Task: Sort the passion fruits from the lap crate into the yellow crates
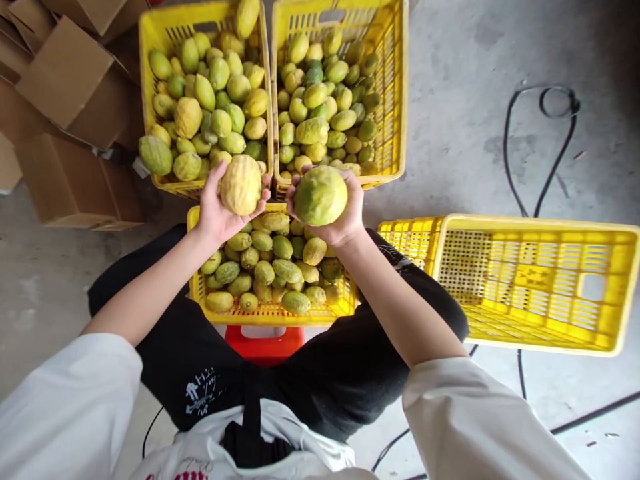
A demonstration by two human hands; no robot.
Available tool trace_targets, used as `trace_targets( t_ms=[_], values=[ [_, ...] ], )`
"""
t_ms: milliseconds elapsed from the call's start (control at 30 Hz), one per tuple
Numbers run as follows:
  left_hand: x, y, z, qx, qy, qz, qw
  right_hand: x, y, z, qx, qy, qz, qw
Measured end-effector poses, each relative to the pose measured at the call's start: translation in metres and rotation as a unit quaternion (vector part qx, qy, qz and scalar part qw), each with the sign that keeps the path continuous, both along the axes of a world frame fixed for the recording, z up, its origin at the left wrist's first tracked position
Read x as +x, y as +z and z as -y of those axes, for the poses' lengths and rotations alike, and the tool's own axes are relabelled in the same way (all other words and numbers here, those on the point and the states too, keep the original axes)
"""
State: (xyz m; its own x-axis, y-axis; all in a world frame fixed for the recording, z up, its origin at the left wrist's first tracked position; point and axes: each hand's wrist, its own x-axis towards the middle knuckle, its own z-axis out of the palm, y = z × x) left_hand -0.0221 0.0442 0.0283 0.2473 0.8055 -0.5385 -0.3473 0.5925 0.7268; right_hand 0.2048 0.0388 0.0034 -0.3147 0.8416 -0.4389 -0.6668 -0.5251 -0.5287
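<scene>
My left hand (216, 217) cups a large, pale yellow lemon-like fruit (241, 185) with a ribbed skin, palm upward. Level with it, my right hand (347, 223) is curled round a big yellow-green lemon-like fruit (321, 195). Both fruits are held up side by side above the far rim of a low yellow crate (280, 316) between my knees, where many smaller green and yellow fruits lie. Beyond my hands stand two more yellow crates, the left crate (270, 87) and the right crate (397, 100), both holding similar fruits of mixed size.
Cardboard boxes (70, 173) are piled at the far left. To the right, a yellow crate (535, 277) lies on its side near my knee. A black cable (509, 127) loops over the concrete floor (460, 133). A red stool (265, 347) shows between my legs.
</scene>
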Motion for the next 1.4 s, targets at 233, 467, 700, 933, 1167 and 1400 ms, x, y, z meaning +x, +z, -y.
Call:
trace_targets(
  t_ms=[233, 467, 700, 933, 1167, 1400],
  values=[
    [0.010, -0.002, 0.002, -0.005, 0.018, 0.006, 1.000, -0.013, -0.021, -0.001, -0.054, 0.023, 0.049, 0.997],
    [0.009, -0.004, 0.002, -0.005, 0.032, 0.040, 0.999, -0.007, -0.020, -0.002, -0.018, -0.014, 0.038, 0.999],
    [0.009, -0.004, 0.004, -0.051, 0.083, 0.106, 0.990, -0.015, -0.007, 0.000, -0.076, -0.032, -0.010, 0.997],
    [0.014, 0.010, 0.000, -0.074, 0.118, 0.113, 0.984, -0.005, -0.016, -0.003, -0.085, -0.072, -0.093, 0.989],
    [0.019, 0.009, 0.004, -0.088, 0.095, 0.096, 0.987, -0.006, -0.023, -0.008, -0.071, -0.092, -0.122, 0.986],
    [0.015, -0.001, 0.005, -0.068, 0.083, 0.056, 0.993, -0.013, -0.003, -0.005, -0.154, -0.068, -0.094, 0.981]
  ],
)
